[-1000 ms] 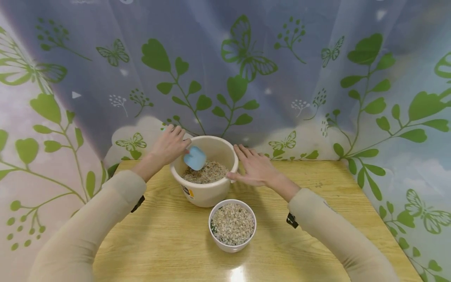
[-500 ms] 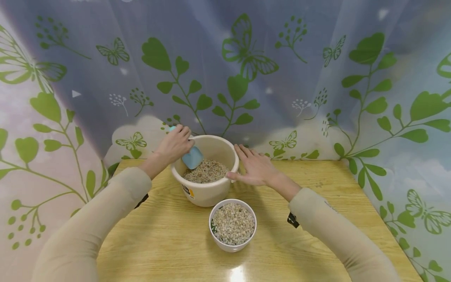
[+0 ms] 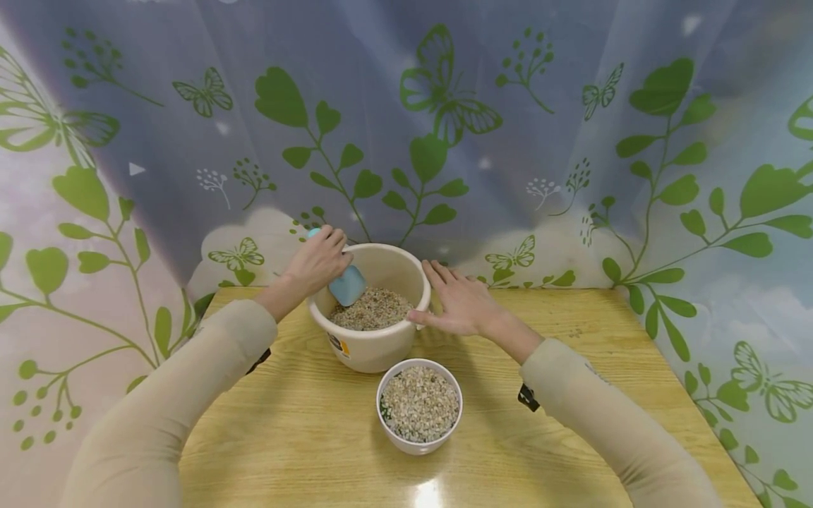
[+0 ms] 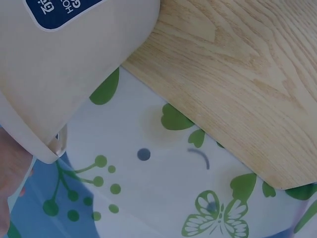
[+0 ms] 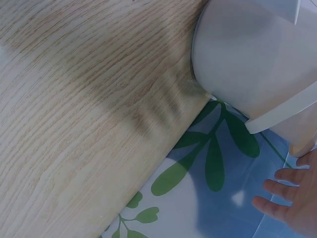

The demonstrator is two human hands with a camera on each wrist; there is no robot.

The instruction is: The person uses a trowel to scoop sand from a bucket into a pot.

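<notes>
My left hand (image 3: pixel 320 259) grips the handle of a light blue scoop (image 3: pixel 348 285), whose head dips into a cream bucket (image 3: pixel 371 346) and meets the grain-like bits (image 3: pixel 373 309) inside. My right hand (image 3: pixel 462 305) rests on the bucket's right rim, fingers straight and spread, thumb at the near side. In the left wrist view part of my left hand (image 4: pixel 12 173) shows beside the rim; in the right wrist view my right hand (image 5: pixel 297 196) is by the bucket (image 5: pixel 247 64). A white bowl (image 3: pixel 419 447) full of pale bits stands just in front of the bucket.
The wooden table (image 3: pixel 286 423) extends around both containers. Behind it and at both sides hangs a curtain (image 3: pixel 381 106) printed with green leaves and butterflies, close to the bucket's back.
My left hand has shifted slightly right, and the scoop has tilted to a steeper angle in the bucket. My right hand and the bowl have stayed in place.
</notes>
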